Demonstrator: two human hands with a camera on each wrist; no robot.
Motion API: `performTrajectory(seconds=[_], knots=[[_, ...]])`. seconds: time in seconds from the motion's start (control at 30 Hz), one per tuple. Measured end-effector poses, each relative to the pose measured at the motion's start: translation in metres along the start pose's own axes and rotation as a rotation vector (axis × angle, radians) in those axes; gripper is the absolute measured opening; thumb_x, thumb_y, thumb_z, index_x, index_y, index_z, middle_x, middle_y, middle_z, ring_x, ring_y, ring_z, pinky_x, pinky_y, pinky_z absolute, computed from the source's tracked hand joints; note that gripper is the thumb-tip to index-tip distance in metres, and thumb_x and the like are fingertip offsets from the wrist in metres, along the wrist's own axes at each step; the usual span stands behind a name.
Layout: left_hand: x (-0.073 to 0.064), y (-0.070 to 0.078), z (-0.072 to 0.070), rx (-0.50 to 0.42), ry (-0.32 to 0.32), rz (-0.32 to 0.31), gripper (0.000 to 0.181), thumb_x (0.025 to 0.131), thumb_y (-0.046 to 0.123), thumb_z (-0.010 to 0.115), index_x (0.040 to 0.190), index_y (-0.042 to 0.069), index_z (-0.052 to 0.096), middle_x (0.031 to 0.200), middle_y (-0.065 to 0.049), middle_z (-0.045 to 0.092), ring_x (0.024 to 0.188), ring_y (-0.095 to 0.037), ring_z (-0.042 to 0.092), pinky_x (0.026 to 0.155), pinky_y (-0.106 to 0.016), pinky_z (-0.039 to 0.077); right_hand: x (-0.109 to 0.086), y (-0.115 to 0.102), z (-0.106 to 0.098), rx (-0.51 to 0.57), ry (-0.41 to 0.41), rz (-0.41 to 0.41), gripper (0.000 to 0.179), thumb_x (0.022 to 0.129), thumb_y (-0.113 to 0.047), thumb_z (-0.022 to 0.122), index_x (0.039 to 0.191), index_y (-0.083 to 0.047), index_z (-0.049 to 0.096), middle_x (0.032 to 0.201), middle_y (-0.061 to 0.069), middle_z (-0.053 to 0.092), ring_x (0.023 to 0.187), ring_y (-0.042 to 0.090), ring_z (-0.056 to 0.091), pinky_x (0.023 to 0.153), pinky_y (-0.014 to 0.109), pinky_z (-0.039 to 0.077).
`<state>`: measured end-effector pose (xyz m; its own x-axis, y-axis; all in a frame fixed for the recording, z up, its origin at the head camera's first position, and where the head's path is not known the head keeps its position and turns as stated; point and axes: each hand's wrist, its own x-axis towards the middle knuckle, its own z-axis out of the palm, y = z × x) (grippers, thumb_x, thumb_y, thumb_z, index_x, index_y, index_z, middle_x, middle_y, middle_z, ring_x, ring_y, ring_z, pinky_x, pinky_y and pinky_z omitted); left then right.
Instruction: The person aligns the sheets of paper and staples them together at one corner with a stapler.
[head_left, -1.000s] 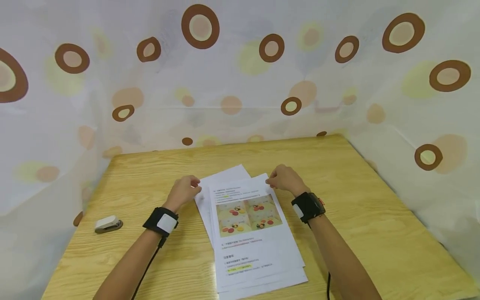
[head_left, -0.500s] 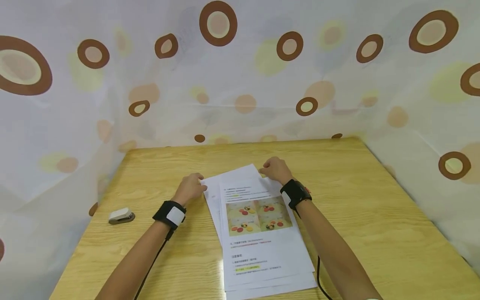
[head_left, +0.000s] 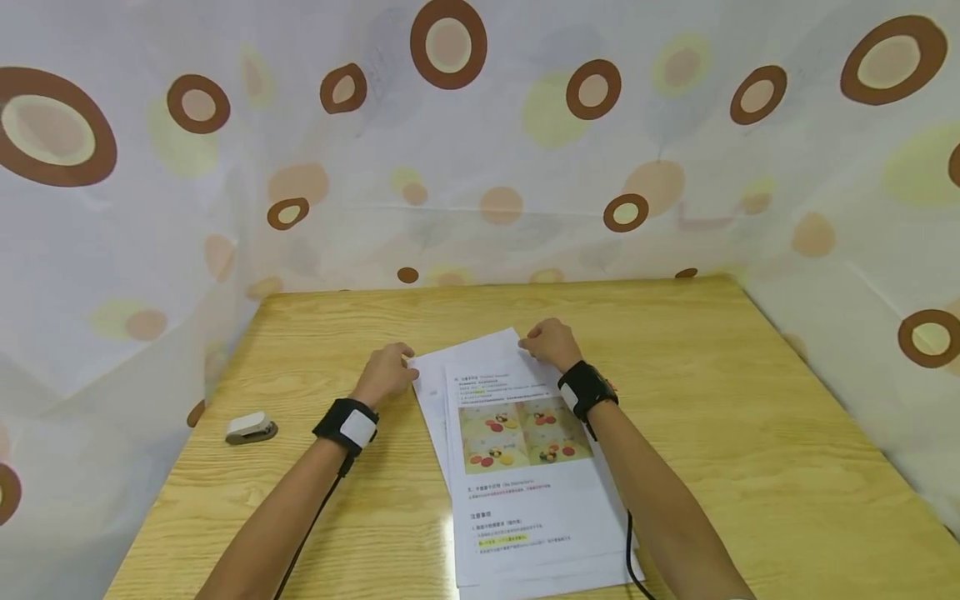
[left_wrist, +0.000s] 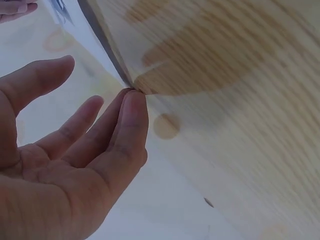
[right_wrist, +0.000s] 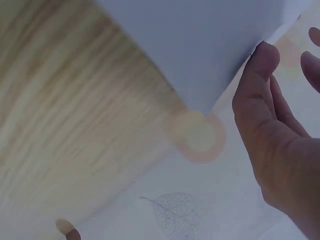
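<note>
Several sheets of printed paper lie in a loose stack in the head view. The top sheet (head_left: 532, 517) carries text and food photos; a lower sheet (head_left: 472, 350) sticks out askew at the back left. My left hand (head_left: 386, 373) is at that lower sheet's left corner, its fingertips (left_wrist: 134, 107) touching the edge with the thumb held apart. At the back right corner, my right hand (head_left: 553, 343) has a fingertip (right_wrist: 265, 57) against the paper's edge (right_wrist: 195, 55), beside the corner. Its other fingers stand away from the paper.
A small white and grey stapler (head_left: 251, 427) sits at the left of the wood-grain table (head_left: 720, 433). A patterned white sheet (head_left: 480, 167) hangs behind and at both sides. Cables run from the black wrist straps along both forearms.
My right hand has moved from the top sheet's corner back and left to the lower sheet's corner. My left hand stays by the left corner. The head view has turned a little left.
</note>
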<state>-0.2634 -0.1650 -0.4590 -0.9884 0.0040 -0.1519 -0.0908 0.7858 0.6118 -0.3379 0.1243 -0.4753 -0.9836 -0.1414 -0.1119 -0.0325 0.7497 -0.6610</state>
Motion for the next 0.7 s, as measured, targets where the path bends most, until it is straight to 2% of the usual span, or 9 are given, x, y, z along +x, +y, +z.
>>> performTrajectory(seconds=[0.1,0.2,0.4,0.47,0.57,0.63,0.7], knots=[[-0.0003,0.0010,0.0029,-0.006,0.005,0.002,0.039,0.093,0.006,0.066,0.129,-0.007,0.059,0.112,-0.023,0.066,0.089,-0.028,0.063,0.070,-0.034,0.051,-0.0012,0.0014,0.0025,0.019,0.015,0.010,0.031,0.093,-0.020,0.070,0.111,0.006,0.072,0.086,0.015,0.072,0.077,0.026,0.065,0.067,0.034,0.048],[-0.0004,0.0015,0.0062,-0.052,0.018,-0.003,0.038,0.093,0.005,0.066,0.129,-0.005,0.060,0.115,-0.024,0.066,0.092,-0.030,0.065,0.072,-0.034,0.052,-0.0011,0.0017,0.0046,0.039,0.021,0.007,0.031,0.093,-0.019,0.071,0.112,0.006,0.072,0.088,0.016,0.071,0.078,0.027,0.065,0.069,0.035,0.047],[0.0016,0.0013,0.0085,-0.128,0.046,0.052,0.050,0.088,0.001,0.070,0.135,-0.004,0.053,0.119,-0.026,0.061,0.100,-0.034,0.062,0.078,-0.039,0.052,-0.0004,0.0008,0.0051,0.069,0.026,-0.032,0.032,0.092,-0.016,0.071,0.113,0.008,0.071,0.112,0.024,0.068,0.096,0.036,0.063,0.082,0.043,0.049],[0.0025,0.0009,0.0080,-0.144,0.048,0.066,0.058,0.086,-0.001,0.071,0.140,-0.004,0.048,0.123,-0.028,0.057,0.106,-0.037,0.058,0.083,-0.042,0.051,0.0000,-0.0004,0.0049,0.072,0.033,-0.055,0.030,0.092,-0.014,0.070,0.112,0.008,0.071,0.116,0.024,0.067,0.099,0.036,0.063,0.083,0.043,0.049],[0.0044,0.0006,0.0071,-0.177,0.052,0.064,0.072,0.085,-0.003,0.072,0.148,-0.003,0.037,0.131,-0.032,0.052,0.116,-0.041,0.054,0.090,-0.047,0.048,0.0001,-0.0024,0.0042,0.082,0.059,-0.081,0.027,0.092,-0.013,0.070,0.110,0.007,0.072,0.111,0.023,0.069,0.094,0.034,0.063,0.082,0.042,0.049],[0.0052,0.0011,0.0057,-0.216,0.050,0.054,0.080,0.086,-0.001,0.073,0.152,-0.002,0.029,0.137,-0.034,0.047,0.123,-0.043,0.050,0.094,-0.049,0.046,0.0006,-0.0027,0.0036,0.088,0.089,-0.090,0.026,0.093,-0.013,0.069,0.109,0.007,0.073,0.108,0.022,0.070,0.090,0.032,0.062,0.079,0.040,0.048],[0.0058,0.0022,0.0040,-0.304,0.028,0.023,0.087,0.088,0.002,0.073,0.156,0.000,0.019,0.143,-0.035,0.041,0.128,-0.043,0.046,0.099,-0.050,0.043,0.0007,-0.0031,0.0025,0.121,0.113,-0.065,0.025,0.094,-0.014,0.068,0.109,0.006,0.073,0.107,0.021,0.070,0.089,0.031,0.061,0.078,0.039,0.047]])
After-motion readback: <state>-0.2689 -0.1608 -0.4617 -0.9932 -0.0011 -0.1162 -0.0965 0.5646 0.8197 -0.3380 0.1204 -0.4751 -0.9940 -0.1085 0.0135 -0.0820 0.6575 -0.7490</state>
